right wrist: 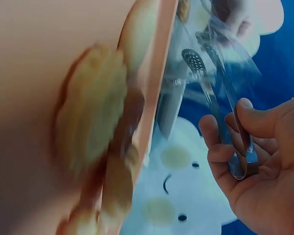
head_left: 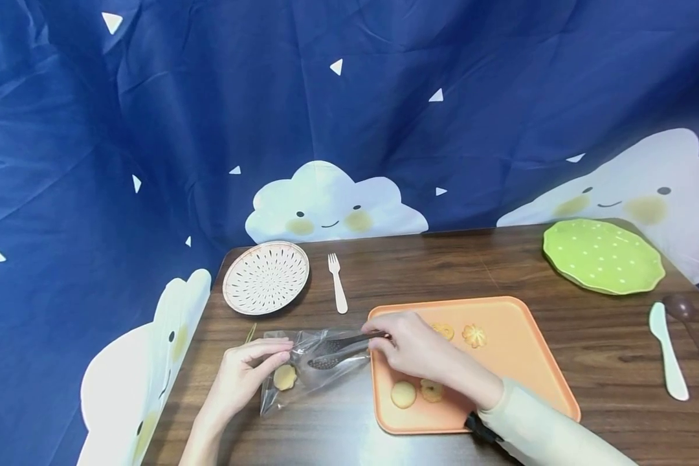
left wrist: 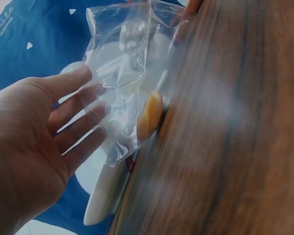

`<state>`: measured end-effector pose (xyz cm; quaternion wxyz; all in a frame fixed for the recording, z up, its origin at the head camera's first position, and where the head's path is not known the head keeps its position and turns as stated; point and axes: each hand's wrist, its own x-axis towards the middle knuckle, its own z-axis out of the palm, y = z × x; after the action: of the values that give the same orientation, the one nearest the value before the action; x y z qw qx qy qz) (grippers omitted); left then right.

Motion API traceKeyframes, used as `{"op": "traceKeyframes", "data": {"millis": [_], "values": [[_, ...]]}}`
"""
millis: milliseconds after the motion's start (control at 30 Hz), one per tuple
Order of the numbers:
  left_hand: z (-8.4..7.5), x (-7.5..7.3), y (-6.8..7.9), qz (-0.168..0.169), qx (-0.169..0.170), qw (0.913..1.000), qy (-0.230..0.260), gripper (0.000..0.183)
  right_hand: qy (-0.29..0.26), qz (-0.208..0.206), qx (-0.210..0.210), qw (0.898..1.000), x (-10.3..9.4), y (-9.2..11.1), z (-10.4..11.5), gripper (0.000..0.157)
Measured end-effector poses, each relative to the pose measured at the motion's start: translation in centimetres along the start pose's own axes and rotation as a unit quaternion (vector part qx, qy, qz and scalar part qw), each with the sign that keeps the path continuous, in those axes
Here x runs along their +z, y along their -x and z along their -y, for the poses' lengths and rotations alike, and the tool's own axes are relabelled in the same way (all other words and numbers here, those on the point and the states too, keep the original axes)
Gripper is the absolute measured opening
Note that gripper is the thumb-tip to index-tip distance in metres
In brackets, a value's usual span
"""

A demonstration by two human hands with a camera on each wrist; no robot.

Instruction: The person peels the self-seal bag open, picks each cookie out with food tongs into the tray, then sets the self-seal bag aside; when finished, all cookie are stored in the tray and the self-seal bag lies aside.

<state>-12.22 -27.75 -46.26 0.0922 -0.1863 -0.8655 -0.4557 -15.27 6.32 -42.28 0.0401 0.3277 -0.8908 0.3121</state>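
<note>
The left hand (head_left: 241,375) holds the mouth of a clear bag (head_left: 311,366) open, its fingers on the plastic. The right hand (head_left: 410,349) grips metal tongs (head_left: 340,349), and their tips are inside the bag. One cookie (head_left: 284,377) already lies in the bag, just left of the orange tray (head_left: 536,362). The tongs' tips look empty, though the plastic makes it hard to be sure. So the step looks like putting cookies into the bag, one at a time. Four more cookies (head_left: 474,335) lie on the tray. Next, I think the tongs should slide out, go to the tray and pinch another cookie softly so it does not crumble.
</note>
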Motion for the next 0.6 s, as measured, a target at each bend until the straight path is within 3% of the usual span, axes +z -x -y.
{"op": "traceKeyframes", "data": {"millis": [467, 600], "values": [[0.3, 0.2, -0.1, 0.0, 0.004, 1.0, -0.005, 0.016, 0.001, 0.08, -0.031, 0.996, 3.3, -2.1, 2.9, 0.02], [0.2, 0.1, -0.1, 0.001, 0.01, 0.9999, -0.01, 0.015, 0.018, 0.078, -0.044, 0.996, 3.7, -2.2, 3.4, 0.019]]}}
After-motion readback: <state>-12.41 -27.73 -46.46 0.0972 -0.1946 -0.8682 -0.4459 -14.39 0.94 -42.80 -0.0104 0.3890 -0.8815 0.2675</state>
